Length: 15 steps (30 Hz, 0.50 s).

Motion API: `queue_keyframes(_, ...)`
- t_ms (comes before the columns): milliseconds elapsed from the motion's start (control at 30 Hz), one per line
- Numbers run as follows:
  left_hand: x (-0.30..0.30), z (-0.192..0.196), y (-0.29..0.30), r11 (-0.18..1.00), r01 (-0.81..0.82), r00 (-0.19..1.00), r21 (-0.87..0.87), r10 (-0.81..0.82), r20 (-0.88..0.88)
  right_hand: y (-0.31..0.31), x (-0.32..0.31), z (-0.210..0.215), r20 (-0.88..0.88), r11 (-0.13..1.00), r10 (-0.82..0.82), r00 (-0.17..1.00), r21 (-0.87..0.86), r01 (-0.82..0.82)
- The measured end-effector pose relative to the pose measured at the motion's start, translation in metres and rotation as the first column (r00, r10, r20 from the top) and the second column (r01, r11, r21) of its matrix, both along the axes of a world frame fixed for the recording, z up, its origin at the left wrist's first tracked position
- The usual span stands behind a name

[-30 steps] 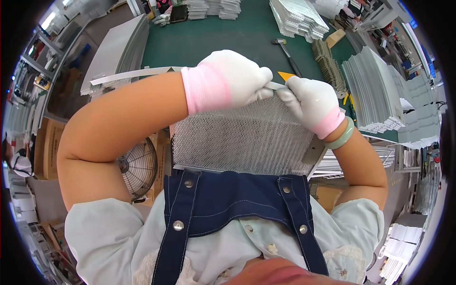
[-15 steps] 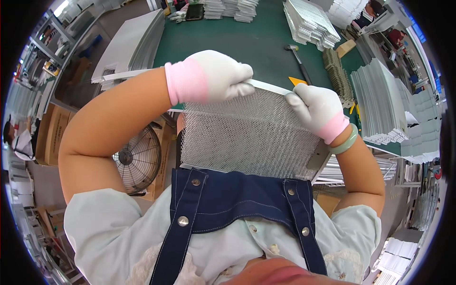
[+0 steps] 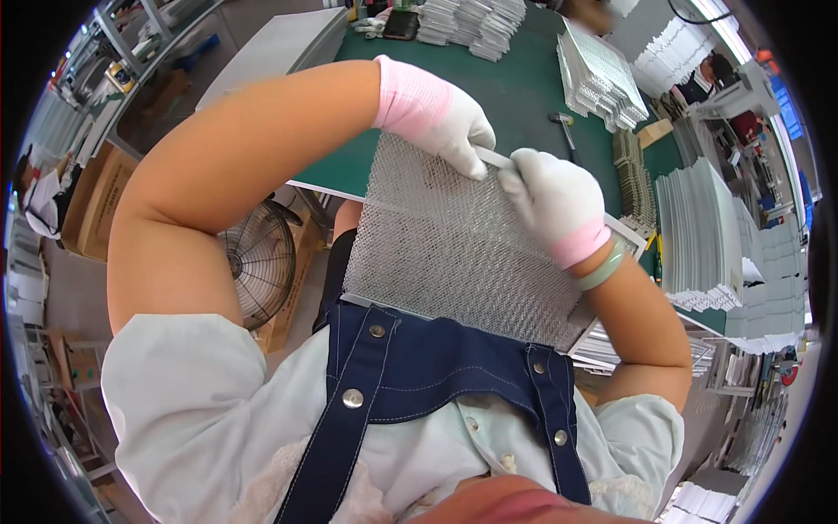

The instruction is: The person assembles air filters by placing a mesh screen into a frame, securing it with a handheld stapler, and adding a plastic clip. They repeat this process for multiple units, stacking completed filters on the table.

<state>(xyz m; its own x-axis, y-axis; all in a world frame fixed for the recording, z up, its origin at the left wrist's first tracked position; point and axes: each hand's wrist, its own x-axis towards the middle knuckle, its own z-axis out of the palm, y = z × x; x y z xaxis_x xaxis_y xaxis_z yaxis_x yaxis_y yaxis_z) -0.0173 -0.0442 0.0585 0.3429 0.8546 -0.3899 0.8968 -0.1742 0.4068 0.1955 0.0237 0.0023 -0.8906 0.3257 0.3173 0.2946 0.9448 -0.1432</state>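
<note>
A silvery mesh panel (image 3: 445, 240) leans against my apron, its far part over the edge of the green table. At its far side, a narrow white strip (image 3: 495, 158) spans the short gap between my hands. My left hand (image 3: 445, 127), in a white glove with a pink cuff, pinches the strip's left part. From the other side, my right hand (image 3: 552, 199), gloved alike, has its fingers closed on the strip. The glove fingers hide most of the strip, and both its ends are out of sight.
On the green table (image 3: 524, 96) lie a hammer (image 3: 566, 131), bundled mesh panels (image 3: 602, 74) and a brownish stack of strips (image 3: 633, 175). White-grey sheets (image 3: 698, 236) are piled at the right, more panels (image 3: 271, 52) at the far left. A fan (image 3: 259, 262) stands below left.
My hands have come closer together, so less of the strip shows between them. The left hand has moved right, and the right hand has come lower. The whole view has shifted slightly.
</note>
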Motion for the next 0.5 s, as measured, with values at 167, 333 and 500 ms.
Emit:
queue_keyframes(167,0.001,-0.034,-0.024,0.902,0.043,0.984,0.430,0.036,-0.175,0.003,-0.007,-0.012,-0.102,0.997,0.045,0.994,0.070,-0.038)
queue_keyframes(333,-0.014,-0.058,-0.028,0.812,0.075,0.986,0.579,0.026,-0.163,0.002,-0.011,-0.010,-0.030,1.000,0.015,0.999,-0.026,-0.016)
queue_keyframes(500,-0.037,-0.056,-0.027,0.875,0.053,0.977,0.482,0.055,-0.207,0.011,-0.008,-0.018,0.045,0.985,-0.044,0.998,-0.167,0.051)
